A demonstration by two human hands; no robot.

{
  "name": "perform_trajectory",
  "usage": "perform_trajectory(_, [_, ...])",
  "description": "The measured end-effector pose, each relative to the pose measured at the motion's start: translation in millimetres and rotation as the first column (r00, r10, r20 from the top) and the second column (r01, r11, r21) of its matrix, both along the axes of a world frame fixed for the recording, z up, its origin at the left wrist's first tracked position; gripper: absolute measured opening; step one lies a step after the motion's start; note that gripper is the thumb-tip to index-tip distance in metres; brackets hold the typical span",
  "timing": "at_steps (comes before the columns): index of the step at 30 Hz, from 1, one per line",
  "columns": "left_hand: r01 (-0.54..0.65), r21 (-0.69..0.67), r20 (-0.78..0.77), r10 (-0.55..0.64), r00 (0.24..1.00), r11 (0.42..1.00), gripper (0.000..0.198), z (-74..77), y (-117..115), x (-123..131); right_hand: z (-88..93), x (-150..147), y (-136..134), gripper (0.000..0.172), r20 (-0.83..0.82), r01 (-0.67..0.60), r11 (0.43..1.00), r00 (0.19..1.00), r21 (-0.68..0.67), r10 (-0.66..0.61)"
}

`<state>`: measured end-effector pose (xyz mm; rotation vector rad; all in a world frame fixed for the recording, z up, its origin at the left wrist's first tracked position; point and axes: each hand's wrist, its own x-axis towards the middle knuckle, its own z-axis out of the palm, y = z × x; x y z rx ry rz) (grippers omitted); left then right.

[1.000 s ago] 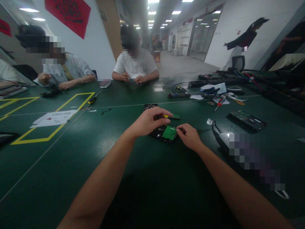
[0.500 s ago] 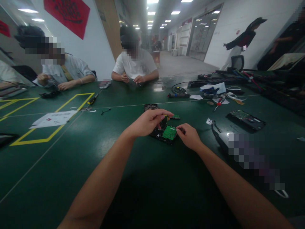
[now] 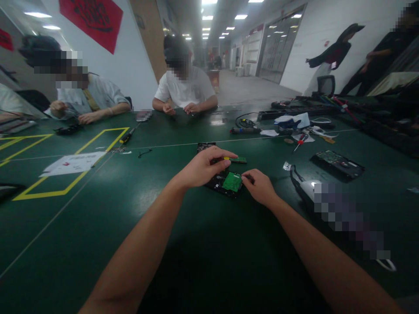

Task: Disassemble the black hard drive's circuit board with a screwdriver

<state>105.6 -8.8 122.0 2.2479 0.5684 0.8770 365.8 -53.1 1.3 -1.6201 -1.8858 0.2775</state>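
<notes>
A black hard drive [image 3: 218, 188] with a green circuit board [image 3: 232, 181] lies on the table in front of me. Over its left part is my left hand [image 3: 207, 166], fingers closed round what looks like a screwdriver [image 3: 226, 158]; only a bit of its yellow and black handle shows, and its tip is hidden. My right hand [image 3: 259, 185] pinches the drive's right edge beside the board. Just behind the hands lies another green circuit board [image 3: 238, 160]. A further drive [image 3: 206, 147] is partly covered by my left hand.
To the right lie another hard drive [image 3: 338, 165], a red screwdriver [image 3: 301, 140] and a pouch with a strap [image 3: 343, 213]. A black cylindrical tool [image 3: 245, 131] and cables are farther back. At left are paper [image 3: 73, 163] and a yellow-black screwdriver [image 3: 127, 136]. Two people sit opposite.
My left fingers have shifted slightly on the yellow and black handle, so less of it shows now. My right hand stays at the drive's edge.
</notes>
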Motion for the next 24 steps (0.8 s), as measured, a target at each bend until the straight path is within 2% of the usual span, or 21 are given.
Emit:
perform_trajectory(4, [0.089, -0.132, 0.008, -0.088, 0.996, 0.987, 0.036, 1.5, 0.2, -1.7, -1.6, 0.6, 0.4, 0.020, 0.000, -0.009, 1.000, 1.000, 0.010, 0.009])
perform_trajectory(7, [0.136, -0.176, 0.021, -0.134, 0.991, 0.975, 0.036, 0.4, 1.0, -1.4, -1.8, 0.3, 0.2, 0.019, -0.005, -0.006, 1.000, 1.000, 0.005, 0.006])
perform_trajectory(13, [0.108, -0.203, 0.029, -0.104, 0.994, 0.973, 0.037, -0.5, 0.8, -0.8, 1.8, -1.3, -1.3, 0.019, -0.003, -0.005, 1.000, 1.000, 0.004, 0.005])
perform_trajectory(15, [0.111, -0.194, 0.057, -0.101, 0.993, 0.975, 0.038, -0.6, 0.5, 0.0, 2.4, -1.4, -1.7, 0.019, -0.001, -0.002, 1.000, 1.000, -0.004, 0.002])
perform_trajectory(20, [0.040, -0.029, 0.093, -0.038, 0.995, 0.999, 0.027, -1.6, 2.6, -0.2, -0.3, 0.2, -1.0, 0.020, -0.006, -0.013, 1.000, 1.000, 0.000, 0.013])
perform_trajectory(24, [0.054, -0.072, 0.040, -0.051, 0.998, 0.996, 0.027, -1.3, 4.6, -3.4, -1.9, 0.6, 0.0, 0.020, -0.004, -0.007, 1.000, 1.000, -0.003, 0.007])
